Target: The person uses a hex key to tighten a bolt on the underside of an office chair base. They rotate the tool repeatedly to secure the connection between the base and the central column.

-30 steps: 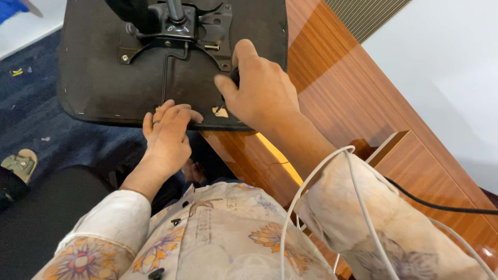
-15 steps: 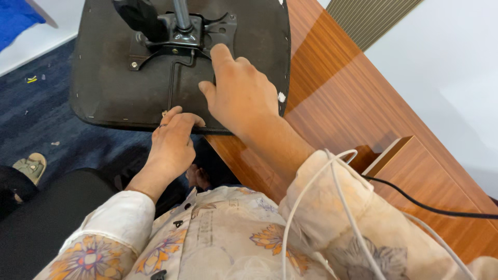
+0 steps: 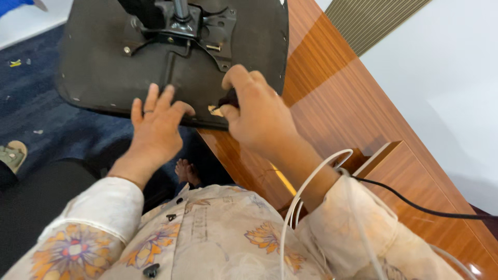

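An upturned black chair seat [image 3: 104,72] lies across the corner of a glossy wooden table [image 3: 332,98], its metal mounting plate and stem [image 3: 179,23] facing up. My left hand [image 3: 155,127] rests flat on the seat's near edge with fingers spread. My right hand [image 3: 257,111] is curled around a small dark object [image 3: 228,98] against the seat's near right part; what the object is cannot be told.
Blue carpet [image 3: 31,98] lies left of the table, with small scraps on it and a sandal [image 3: 11,154] at the left edge. A black cable [image 3: 415,205] and white cables [image 3: 306,192] run across my right sleeve. A bare foot [image 3: 185,171] shows below the seat.
My left hand has opened from curled to flat with fingers spread. My right hand has slid back from the metal plate toward the seat's near edge, now gripping the small dark object.
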